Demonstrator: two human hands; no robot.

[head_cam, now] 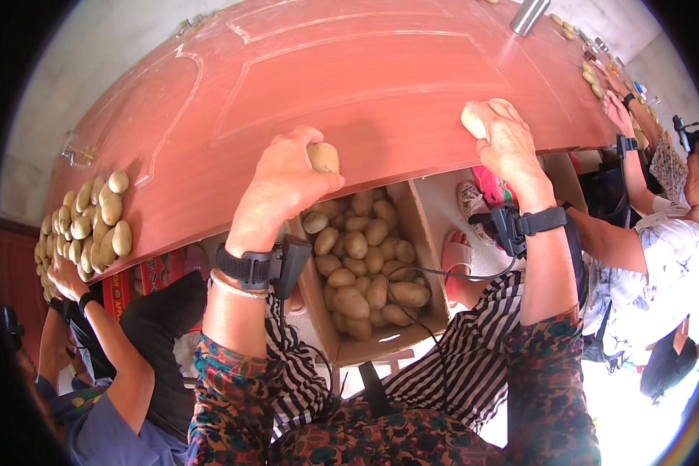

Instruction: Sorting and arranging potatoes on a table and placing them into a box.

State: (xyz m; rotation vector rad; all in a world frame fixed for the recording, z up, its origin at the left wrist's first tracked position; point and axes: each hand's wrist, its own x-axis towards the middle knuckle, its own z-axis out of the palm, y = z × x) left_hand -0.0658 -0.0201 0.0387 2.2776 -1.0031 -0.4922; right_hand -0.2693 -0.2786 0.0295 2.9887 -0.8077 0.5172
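Observation:
My left hand (288, 175) grips a potato (324, 158) between thumb and fingers, at the near edge of the reddish wooden table (349, 70). Farther right, my right hand (504, 137) is closed around another pale potato (473, 121) over the tabletop near its edge. Below the table edge, between my knees, a cardboard box (434, 256) holds many loose potatoes (355, 244). Black straps with small devices are on both my wrists, and a cable crosses over the box.
Potatoes (112, 208) lie in a cluster at the table's left end, where a co-worker's hand (67, 279) touches them. Co-workers' hands (617, 110) are near more potatoes at the right. A metal cylinder (529, 16) stands at the far side.

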